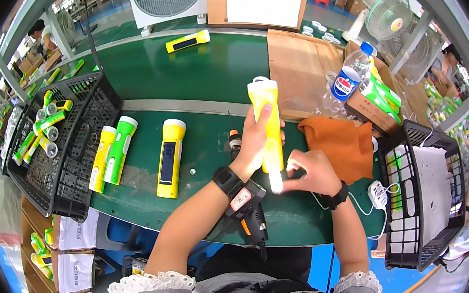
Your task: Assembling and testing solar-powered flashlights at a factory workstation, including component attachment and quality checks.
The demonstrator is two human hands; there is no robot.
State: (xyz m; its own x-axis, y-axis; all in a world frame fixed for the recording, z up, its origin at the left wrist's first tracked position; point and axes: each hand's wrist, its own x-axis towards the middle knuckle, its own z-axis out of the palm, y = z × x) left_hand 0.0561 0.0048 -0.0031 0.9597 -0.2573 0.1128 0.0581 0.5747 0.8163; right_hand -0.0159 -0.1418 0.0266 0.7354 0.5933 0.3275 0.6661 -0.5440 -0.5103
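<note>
My left hand [253, 143] is wrapped round the barrel of a yellow flashlight [272, 133], whose wide head with a white rim points away from me. A white piece [275, 180] sticks out of its near end. Beside that piece is my right hand [314, 175], its thumb and forefinger curved apart, the thumb tip close to the white piece; whether they touch, I cannot tell. Under my left forearm lies a black and orange power screwdriver [250, 217]. To the left, a yellow flashlight with a dark panel [170, 160] lies near a green one [121, 149] and another yellow one [102, 158].
A black crate of small flashlights [63, 145] stands at left, another black crate [424, 195] at right. An orange cloth [337, 146], a bottle [349, 78], a carton [372, 112] and a white power strip [378, 195] are on the right. One flashlight [188, 41] lies on the far green surface.
</note>
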